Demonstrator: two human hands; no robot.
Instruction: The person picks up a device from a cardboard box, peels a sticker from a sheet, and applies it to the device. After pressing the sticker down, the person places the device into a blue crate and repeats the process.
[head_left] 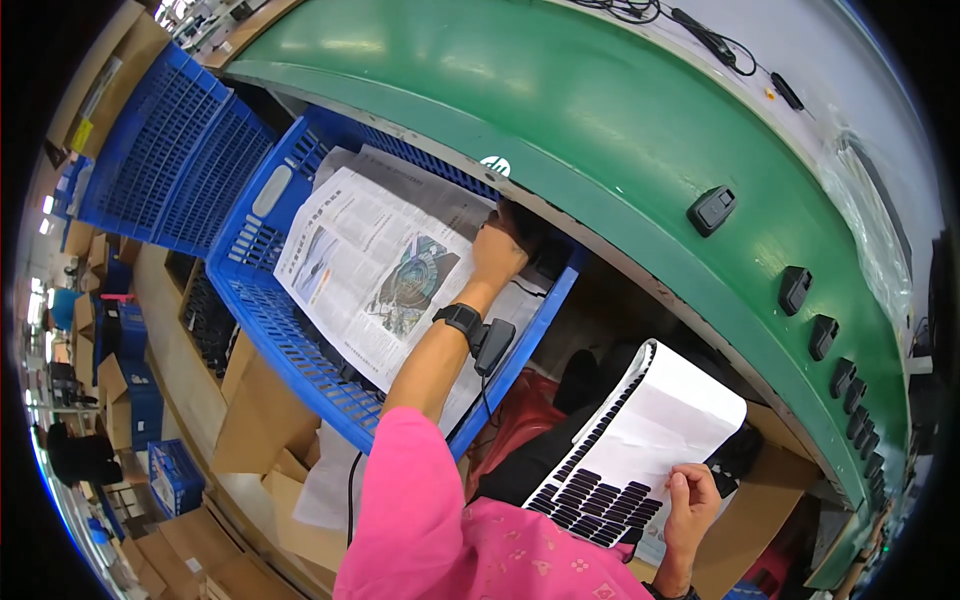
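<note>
I have the long green workbench with its smooth, curving surface (600,100) across the top of my view, and under its edge the blue slatted plastic basket (527,350), lined with printed grey newspaper (350,250). The folded white sheet of glossy paper (685,395) lies over the lap, its long axis slanting away up to the right. My left hand (498,255) is well apart from it, reaching to the basket's far right corner; the fingertips sink into shadow beside a dark, blocky shape (550,258), so I can't tell if they grip anything. My right hand (692,505) is nearer the sheet, thumb and forefinger nearly together at its right edge, perhaps pinching something, I can't tell; the small black oblong labels (610,505) lie just to its left
</note>
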